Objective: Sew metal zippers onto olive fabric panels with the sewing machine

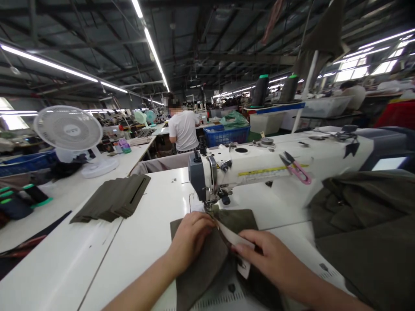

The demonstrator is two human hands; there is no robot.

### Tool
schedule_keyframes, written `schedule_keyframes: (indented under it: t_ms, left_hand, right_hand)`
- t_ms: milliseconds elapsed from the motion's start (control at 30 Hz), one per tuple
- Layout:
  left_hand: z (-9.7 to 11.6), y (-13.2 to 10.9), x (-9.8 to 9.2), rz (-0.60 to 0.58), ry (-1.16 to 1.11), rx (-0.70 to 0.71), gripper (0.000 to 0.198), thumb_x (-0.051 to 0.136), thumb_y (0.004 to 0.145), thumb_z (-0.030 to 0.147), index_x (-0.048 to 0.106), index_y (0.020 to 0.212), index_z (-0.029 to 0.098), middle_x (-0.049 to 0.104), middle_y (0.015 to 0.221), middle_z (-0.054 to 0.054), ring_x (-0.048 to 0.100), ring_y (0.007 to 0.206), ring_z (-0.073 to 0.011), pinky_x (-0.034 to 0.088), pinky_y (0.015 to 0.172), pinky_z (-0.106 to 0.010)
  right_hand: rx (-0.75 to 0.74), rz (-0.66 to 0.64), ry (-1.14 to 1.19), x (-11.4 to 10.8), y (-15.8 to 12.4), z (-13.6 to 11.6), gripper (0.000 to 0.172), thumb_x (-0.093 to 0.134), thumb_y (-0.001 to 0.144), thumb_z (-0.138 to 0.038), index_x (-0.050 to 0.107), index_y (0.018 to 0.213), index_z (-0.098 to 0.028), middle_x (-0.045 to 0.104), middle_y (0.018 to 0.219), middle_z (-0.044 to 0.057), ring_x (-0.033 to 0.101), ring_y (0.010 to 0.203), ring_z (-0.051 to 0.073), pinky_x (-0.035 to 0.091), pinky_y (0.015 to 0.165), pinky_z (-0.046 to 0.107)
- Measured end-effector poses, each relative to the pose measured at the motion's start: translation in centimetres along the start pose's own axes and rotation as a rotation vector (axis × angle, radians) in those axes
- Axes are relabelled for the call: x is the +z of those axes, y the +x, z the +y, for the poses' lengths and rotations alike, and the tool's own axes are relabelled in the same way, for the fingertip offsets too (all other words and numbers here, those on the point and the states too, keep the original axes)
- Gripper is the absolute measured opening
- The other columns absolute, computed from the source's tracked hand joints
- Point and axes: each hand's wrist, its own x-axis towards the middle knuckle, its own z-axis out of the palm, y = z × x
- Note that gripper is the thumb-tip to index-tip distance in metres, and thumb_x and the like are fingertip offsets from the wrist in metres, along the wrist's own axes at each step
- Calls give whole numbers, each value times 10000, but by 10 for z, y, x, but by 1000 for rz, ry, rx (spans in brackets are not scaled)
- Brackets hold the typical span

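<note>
An olive-brown fabric piece (201, 268) lies on the white table under the needle of a white sewing machine (259, 168). My left hand (189, 239) presses down on the fabric just in front of the presser foot, fingers curled. My right hand (269, 259) pinches a white strip or lining edge (231, 236) of the same piece, fingers closed on it.
A stack of cut olive pieces (113, 198) lies to the left. Pink snips (296, 168) rest on the machine arm. A heap of olive cloth (366, 229) fills the right. A white fan (69, 131) and thread cones (19, 198) stand at left. A person in white (183, 127) stands beyond.
</note>
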Motion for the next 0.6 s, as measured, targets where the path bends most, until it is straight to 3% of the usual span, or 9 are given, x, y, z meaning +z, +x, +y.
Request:
schedule_keyframes:
  t_ms: [67, 133, 300, 433, 600]
  left_hand:
    - [-4, 7, -1, -9, -27, 61, 189, 399, 856, 101, 563, 915, 175, 622, 933, -65, 555, 901, -168, 443, 799, -328]
    - [-9, 12, -3, -67, -8, 113, 194, 403, 856, 108, 562, 938, 183, 632, 943, -63, 555, 914, -169, 428, 808, -334]
    - [-17, 15, -7, -249, 31, 95, 237, 573, 787, 196, 553, 1022, 221, 611, 1047, -37, 523, 991, -191, 394, 847, -344]
    - [-19, 19, -6, -203, -53, 128, 92, 535, 823, 213, 584, 900, 217, 636, 948, -23, 542, 946, -168, 386, 852, -321]
    - [-27, 27, 5, -180, 0, 236, 161, 431, 866, 201, 591, 867, 183, 649, 838, -54, 580, 831, -178, 422, 809, -327]
  right_hand:
    - [112, -59, 220, -7, 4, -5, 314, 468, 785, -466, 500, 681, -171, 532, 605, -7, 526, 595, 152, 384, 536, 245]
    - [113, -58, 233, -9, 5, -3, 338, 472, 776, -494, 505, 689, -169, 519, 606, -9, 521, 599, 153, 381, 537, 246]
    - [-198, 57, -71, -3, -1, 3, 239, 404, 856, -338, 554, 768, -174, 562, 768, 27, 542, 730, 163, 402, 669, 267]
    - [-276, 33, -13, -2, 4, -5, 234, 375, 877, -303, 550, 782, -181, 575, 783, 26, 557, 760, 152, 421, 688, 246]
    - [-261, 62, -110, -19, 15, -15, 276, 357, 899, -307, 538, 725, -193, 583, 685, 8, 566, 652, 147, 442, 603, 252]
